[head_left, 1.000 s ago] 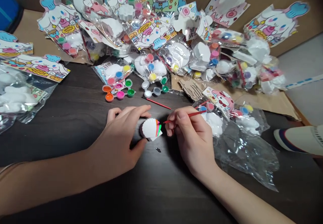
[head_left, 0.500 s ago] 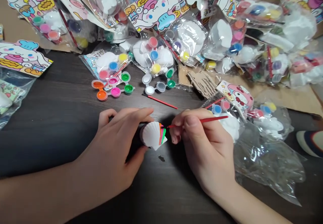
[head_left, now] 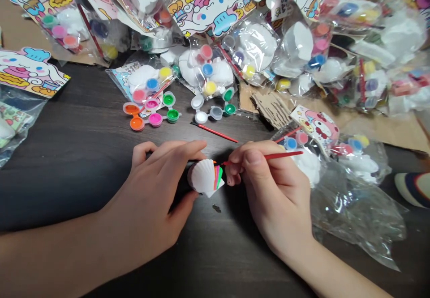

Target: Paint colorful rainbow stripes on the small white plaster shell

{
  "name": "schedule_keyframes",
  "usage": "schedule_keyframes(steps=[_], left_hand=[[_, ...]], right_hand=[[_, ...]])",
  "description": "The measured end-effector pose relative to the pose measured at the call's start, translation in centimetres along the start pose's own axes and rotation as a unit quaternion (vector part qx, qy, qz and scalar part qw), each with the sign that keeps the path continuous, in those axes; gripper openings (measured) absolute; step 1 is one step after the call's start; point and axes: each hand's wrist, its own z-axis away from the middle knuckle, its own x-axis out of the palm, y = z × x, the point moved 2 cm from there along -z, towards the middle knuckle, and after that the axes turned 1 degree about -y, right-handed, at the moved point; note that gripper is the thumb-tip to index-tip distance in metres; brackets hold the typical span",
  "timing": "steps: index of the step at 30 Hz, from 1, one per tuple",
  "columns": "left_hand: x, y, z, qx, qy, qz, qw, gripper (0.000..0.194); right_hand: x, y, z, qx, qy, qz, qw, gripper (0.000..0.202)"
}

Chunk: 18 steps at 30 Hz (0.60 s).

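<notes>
A small white shell figurine (head_left: 203, 176) with orange, pink and green stripes along its right side is gripped by my left hand (head_left: 160, 181), thumb below and fingers above. My right hand (head_left: 273, 186) pinches a red paintbrush (head_left: 284, 155) whose dark tip is at the figurine's upper right edge, by the orange stripe; whether it touches I cannot tell. Beyond my hands stand opened paint pots (head_left: 155, 119) in orange, pink and green. To their right is a second strip of pots (head_left: 215, 112) with white, a clear-looking one and green. Another red paintbrush (head_left: 217, 133) lies on the table.
Bagged white figurines with paint pots (head_left: 257, 49) pile up along the back. A torn piece of corrugated cardboard (head_left: 273, 110) lies before them. Clear plastic bags (head_left: 356, 217) spread at right, near a striped rounded object (head_left: 411, 190). A card-topped bag (head_left: 32, 74) lies at left.
The brush tip has moved up and slightly left, from beside the green and pink stripes to the figurine's upper edge. The view has shifted slightly. Both grips are unchanged.
</notes>
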Motion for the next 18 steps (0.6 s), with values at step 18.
schedule_keyframes(steps=[18], left_hand=[[-0.04, 0.07, 0.00, -0.004, 0.002, 0.002, 1.000, 0.047]], right_hand=[[-0.04, -0.03, 0.17, -0.005, -0.004, 0.005, 1.000, 0.020]])
